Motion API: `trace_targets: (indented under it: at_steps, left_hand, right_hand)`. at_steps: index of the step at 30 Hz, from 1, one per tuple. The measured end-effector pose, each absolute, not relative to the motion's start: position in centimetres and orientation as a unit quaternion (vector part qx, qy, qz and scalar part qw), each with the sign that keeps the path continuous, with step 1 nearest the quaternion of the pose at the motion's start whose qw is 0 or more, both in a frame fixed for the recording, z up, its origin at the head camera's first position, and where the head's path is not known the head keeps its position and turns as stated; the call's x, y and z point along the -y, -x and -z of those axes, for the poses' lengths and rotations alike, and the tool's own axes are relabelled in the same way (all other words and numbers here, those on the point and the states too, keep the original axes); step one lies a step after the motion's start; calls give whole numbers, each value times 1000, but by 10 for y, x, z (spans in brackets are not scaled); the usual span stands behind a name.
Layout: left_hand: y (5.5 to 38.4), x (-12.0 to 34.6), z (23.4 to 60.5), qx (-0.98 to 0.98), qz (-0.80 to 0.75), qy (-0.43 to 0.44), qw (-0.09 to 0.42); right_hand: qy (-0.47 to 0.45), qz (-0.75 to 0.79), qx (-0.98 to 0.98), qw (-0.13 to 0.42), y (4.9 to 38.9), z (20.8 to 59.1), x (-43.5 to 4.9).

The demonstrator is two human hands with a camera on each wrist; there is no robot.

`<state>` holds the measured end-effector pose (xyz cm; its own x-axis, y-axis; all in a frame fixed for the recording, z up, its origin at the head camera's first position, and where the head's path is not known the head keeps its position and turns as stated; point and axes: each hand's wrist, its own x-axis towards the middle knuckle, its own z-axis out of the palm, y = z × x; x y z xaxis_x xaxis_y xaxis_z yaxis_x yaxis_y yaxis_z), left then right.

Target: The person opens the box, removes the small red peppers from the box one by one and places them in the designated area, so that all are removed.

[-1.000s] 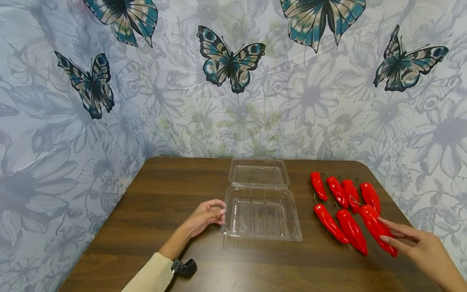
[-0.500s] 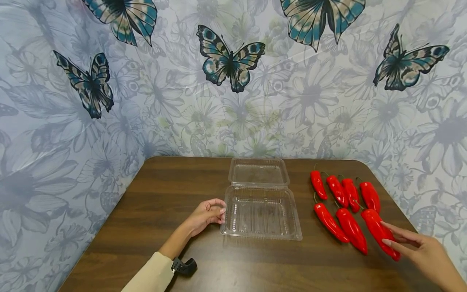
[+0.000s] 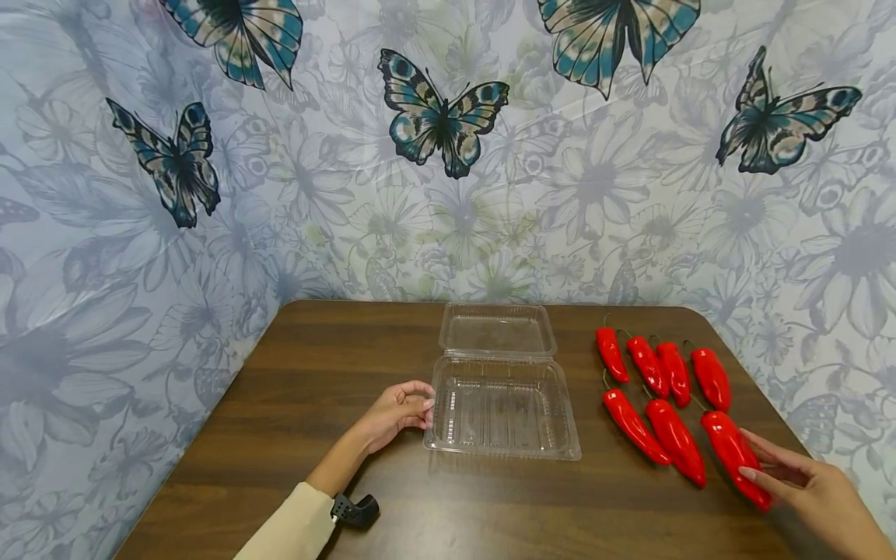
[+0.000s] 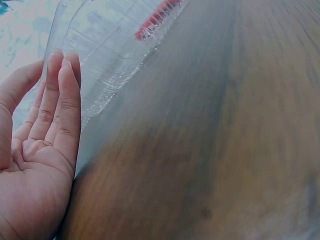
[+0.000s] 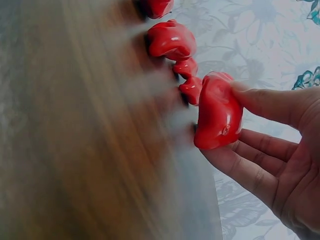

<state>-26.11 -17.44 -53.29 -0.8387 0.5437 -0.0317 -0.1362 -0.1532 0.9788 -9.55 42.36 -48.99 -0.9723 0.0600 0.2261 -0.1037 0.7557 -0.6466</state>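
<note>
On the table lies a clear plastic clamshell container (image 3: 500, 416), its lid (image 3: 498, 330) folded back flat behind it. My left hand (image 3: 397, 416) holds the container's left rim between thumb and fingers; in the left wrist view the hand (image 4: 42, 135) has its fingertips at that clear edge. At the right, my right hand (image 3: 805, 482) pinches a red pepper (image 3: 735, 459) by its side near the pointed end. The right wrist view shows the same pepper (image 5: 218, 112) between the thumb and fingers of the right hand (image 5: 280, 145).
Several more red peppers, such as one at front (image 3: 675, 439) and one behind (image 3: 711, 377), lie in two rows right of the container. The brown wooden table (image 3: 336, 342) meets a butterfly-patterned backdrop (image 3: 595, 194). A black wrist strap (image 3: 355, 511) sits on the left wrist.
My right hand has moved slightly right and toward me with the pepper, drawing it away from its neighbours. The left hand and the container stay where they were.
</note>
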Motion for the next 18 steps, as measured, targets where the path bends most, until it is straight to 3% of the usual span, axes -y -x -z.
trace_targets:
  at_steps: [18]
  left_hand:
    - [260, 174, 531, -609, -743, -160, 230]
  right_hand:
    - [55, -320, 945, 35, 99, 491, -426]
